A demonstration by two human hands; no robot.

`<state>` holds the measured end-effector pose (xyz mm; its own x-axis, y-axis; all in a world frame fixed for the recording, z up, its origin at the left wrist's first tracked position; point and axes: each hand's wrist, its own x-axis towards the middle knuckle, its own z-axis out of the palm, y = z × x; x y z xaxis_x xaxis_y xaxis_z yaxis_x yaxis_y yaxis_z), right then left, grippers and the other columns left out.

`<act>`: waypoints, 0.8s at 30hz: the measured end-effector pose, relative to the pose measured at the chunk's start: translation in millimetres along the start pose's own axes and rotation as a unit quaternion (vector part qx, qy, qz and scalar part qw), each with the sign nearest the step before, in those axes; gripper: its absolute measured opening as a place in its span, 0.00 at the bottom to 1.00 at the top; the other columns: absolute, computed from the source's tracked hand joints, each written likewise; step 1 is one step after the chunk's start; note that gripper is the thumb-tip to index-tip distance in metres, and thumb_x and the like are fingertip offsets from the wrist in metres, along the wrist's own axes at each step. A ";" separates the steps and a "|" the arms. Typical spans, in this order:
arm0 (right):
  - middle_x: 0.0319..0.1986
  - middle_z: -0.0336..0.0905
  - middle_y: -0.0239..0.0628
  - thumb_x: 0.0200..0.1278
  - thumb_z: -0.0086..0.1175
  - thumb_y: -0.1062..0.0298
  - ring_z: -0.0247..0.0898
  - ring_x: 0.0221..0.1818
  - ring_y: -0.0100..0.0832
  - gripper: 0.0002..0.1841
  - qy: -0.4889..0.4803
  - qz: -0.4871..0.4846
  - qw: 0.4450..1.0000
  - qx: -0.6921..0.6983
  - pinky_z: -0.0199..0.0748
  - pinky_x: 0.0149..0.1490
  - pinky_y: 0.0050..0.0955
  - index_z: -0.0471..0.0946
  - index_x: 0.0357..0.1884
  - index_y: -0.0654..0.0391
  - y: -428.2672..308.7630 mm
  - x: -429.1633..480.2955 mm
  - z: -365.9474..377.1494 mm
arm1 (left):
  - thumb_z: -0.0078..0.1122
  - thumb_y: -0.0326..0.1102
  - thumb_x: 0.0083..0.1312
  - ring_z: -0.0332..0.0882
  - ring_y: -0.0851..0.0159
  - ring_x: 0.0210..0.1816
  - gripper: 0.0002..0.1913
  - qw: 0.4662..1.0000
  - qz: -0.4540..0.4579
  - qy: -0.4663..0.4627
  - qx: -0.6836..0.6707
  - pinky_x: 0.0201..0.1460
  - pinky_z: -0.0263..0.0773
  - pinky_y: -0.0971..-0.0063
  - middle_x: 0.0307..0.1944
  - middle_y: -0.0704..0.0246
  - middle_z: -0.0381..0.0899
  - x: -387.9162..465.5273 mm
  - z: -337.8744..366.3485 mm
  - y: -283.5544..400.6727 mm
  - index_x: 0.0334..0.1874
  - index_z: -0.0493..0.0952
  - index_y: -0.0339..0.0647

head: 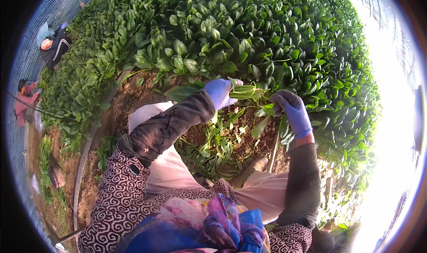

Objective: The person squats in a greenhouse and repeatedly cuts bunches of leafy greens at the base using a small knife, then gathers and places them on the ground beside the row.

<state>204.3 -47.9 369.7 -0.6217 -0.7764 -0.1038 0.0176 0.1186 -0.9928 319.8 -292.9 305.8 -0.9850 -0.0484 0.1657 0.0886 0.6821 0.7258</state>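
Observation:
My left hand point(218, 92), in a purple glove, grips a bunch of leafy greens that look like spinach. The pale green stems point(247, 92) of the bunch point right, and its broad leaves point(181, 92) stick out on the left behind my wrist. Just right of the stem ends is my right hand point(293, 110), gloved too, its fingers curled and darkly soiled. A small leaf point(268, 109) shows by those fingertips; whether they pinch anything is hidden. Loose leaves and thin stems point(218, 136) litter the soil below both hands.
Dense standing greens point(233, 29) fill the ground ahead. My boot point(250, 171) rests on the soil beside a thin stick point(273, 151). A curved grey strip point(83, 166) runs along the left. Two other people, one in dark clothes point(56, 49) and one in pink point(25, 103), are far left.

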 end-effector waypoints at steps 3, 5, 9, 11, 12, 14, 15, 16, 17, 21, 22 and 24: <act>0.31 0.77 0.29 0.66 0.57 0.66 0.72 0.34 0.19 0.11 -0.056 0.036 0.998 0.017 0.73 0.42 0.20 0.78 0.45 0.62 -3.7 3.6 -0.7 | 0.70 0.32 0.54 0.81 0.57 0.46 0.29 0.990 -0.058 0.002 0.130 0.50 0.76 0.70 0.47 0.60 0.81 1.1 -7.6 -1.8 0.59 0.72 0.45; 0.32 0.78 0.29 0.63 0.61 0.65 0.73 0.38 0.18 0.15 0.026 -0.020 0.999 -0.035 0.73 0.46 0.19 0.78 0.49 0.62 2.0 8.5 12.8 | 0.70 0.32 0.52 0.81 0.54 0.43 0.31 0.976 -0.063 -0.011 0.206 0.47 0.76 0.67 0.45 0.60 0.81 3.3 -14.4 19.2 0.61 0.70 0.47; 0.39 0.81 0.33 0.59 0.65 0.65 0.72 0.40 0.18 0.20 0.032 -0.056 0.998 -0.024 0.72 0.47 0.18 0.78 0.52 0.61 15.4 31.1 38.3 | 0.70 0.32 0.51 0.80 0.53 0.40 0.33 0.963 -0.010 0.027 0.266 0.43 0.76 0.65 0.41 0.60 0.81 0.8 -8.7 17.5 0.61 0.70 0.48; 0.32 0.83 0.28 0.59 0.65 0.67 0.72 0.31 0.15 0.12 0.099 -0.006 0.994 0.035 0.71 0.39 0.15 0.83 0.43 0.61 27.4 38.6 46.5 | 0.70 0.33 0.51 0.80 0.54 0.40 0.33 0.952 -0.017 0.032 0.302 0.43 0.76 0.65 0.41 0.60 0.81 1.2 -3.5 13.2 0.61 0.70 0.48; 0.31 0.82 0.27 0.61 0.63 0.67 0.70 0.29 0.13 0.10 0.123 -0.015 0.992 0.013 0.69 0.35 0.13 0.83 0.42 0.60 27.6 39.4 47.7 | 0.70 0.35 0.52 0.81 0.54 0.39 0.31 0.958 0.008 0.043 0.284 0.41 0.76 0.66 0.40 0.60 0.82 -2.0 -9.7 18.0 0.61 0.70 0.49; 0.30 0.82 0.26 0.63 0.61 0.67 0.68 0.26 0.12 0.08 0.174 -0.037 0.984 0.009 0.66 0.30 0.12 0.83 0.41 0.59 27.7 41.3 43.9 | 0.70 0.37 0.53 0.81 0.55 0.34 0.31 0.963 -0.005 0.043 0.267 0.38 0.76 0.65 0.35 0.63 0.82 -0.8 -11.7 18.4 0.61 0.70 0.49; 0.30 0.82 0.26 0.63 0.61 0.68 0.68 0.24 0.12 0.08 0.198 -0.051 0.978 0.029 0.65 0.29 0.12 0.82 0.40 0.60 24.4 42.7 40.0 | 0.70 0.37 0.53 0.81 0.55 0.32 0.31 0.965 -0.014 0.044 0.259 0.36 0.76 0.64 0.33 0.64 0.82 -1.7 -14.0 17.9 0.61 0.70 0.49; 0.29 0.82 0.25 0.62 0.62 0.68 0.67 0.23 0.13 0.08 0.206 -0.017 0.978 0.023 0.64 0.28 0.13 0.83 0.39 0.60 18.2 40.0 34.5 | 0.70 0.38 0.53 0.81 0.55 0.32 0.30 0.967 -0.022 0.045 0.249 0.36 0.76 0.64 0.33 0.64 0.82 -2.8 -15.6 18.0 0.61 0.71 0.49; 0.27 0.81 0.24 0.61 0.63 0.68 0.68 0.25 0.13 0.07 0.185 0.008 0.982 0.030 0.66 0.29 0.12 0.83 0.38 0.59 14.2 36.5 30.7 | 0.70 0.38 0.53 0.81 0.55 0.32 0.30 0.970 -0.029 0.046 0.238 0.36 0.76 0.64 0.32 0.64 0.82 -4.2 -16.7 18.5 0.60 0.71 0.49; 0.60 0.70 0.38 0.57 0.66 0.67 0.74 0.39 0.19 0.36 0.013 -0.051 0.994 0.098 0.75 0.42 0.20 0.63 0.68 0.58 9.8 29.3 40.5 | 0.70 0.38 0.53 0.82 0.54 0.34 0.30 0.980 -0.019 0.077 0.183 0.38 0.77 0.64 0.33 0.62 0.82 -7.1 -15.2 4.3 0.61 0.71 0.49; 0.68 0.57 0.41 0.56 0.67 0.68 0.73 0.43 0.22 0.46 -0.038 -0.043 0.996 0.074 0.75 0.46 0.23 0.51 0.74 0.53 9.0 31.7 42.0 | 0.70 0.37 0.53 0.82 0.54 0.35 0.30 0.982 -0.032 0.065 0.172 0.39 0.77 0.64 0.34 0.60 0.83 -7.4 -18.3 4.7 0.61 0.70 0.50; 0.57 0.72 0.34 0.59 0.65 0.66 0.71 0.34 0.18 0.42 -0.036 -0.059 0.994 0.088 0.71 0.38 0.18 0.55 0.72 0.53 16.8 29.0 60.0 | 0.70 0.37 0.53 0.82 0.53 0.35 0.30 0.983 -0.032 0.067 0.169 0.40 0.77 0.64 0.35 0.60 0.83 -9.1 -16.2 4.7 0.60 0.71 0.51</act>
<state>233.5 -105.5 346.4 -0.5703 -0.8212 0.0164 0.0889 -0.0816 -0.9927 331.6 -301.1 318.6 -0.9566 -0.1790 0.2299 -0.0492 0.8770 0.4780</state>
